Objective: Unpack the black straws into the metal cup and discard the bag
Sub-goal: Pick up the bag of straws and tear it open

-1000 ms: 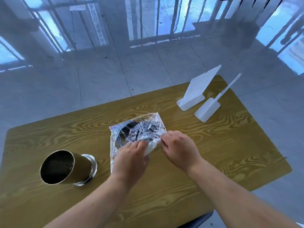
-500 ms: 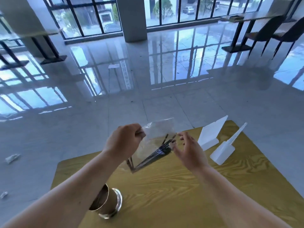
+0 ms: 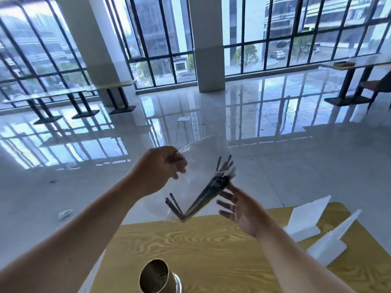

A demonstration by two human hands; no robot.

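My left hand (image 3: 157, 169) is raised above the table's far edge and pinches the top of a clear plastic bag (image 3: 201, 157). The bag hangs down and to the right, with a bundle of black straws (image 3: 206, 196) inside it, slanting from lower left to upper right. My right hand (image 3: 238, 205) is beside the bundle with its fingers spread, fingertips at the straws' upper end, gripping nothing. The metal cup (image 3: 157, 277) stands on the wooden table (image 3: 211, 246) near the bottom edge, below the bag, mouth tilted toward me.
Two white plastic sign stands (image 3: 305, 219) (image 3: 330, 243) sit on the table's right side. Beyond the table lie a glossy tiled floor, a pillar (image 3: 208, 43), other tables (image 3: 355, 66) and scraps of litter (image 3: 65, 213) on the floor.
The bag went from lying on the table under both hands to hanging high in my left hand. My right hand let go and opened. The view tilted up.
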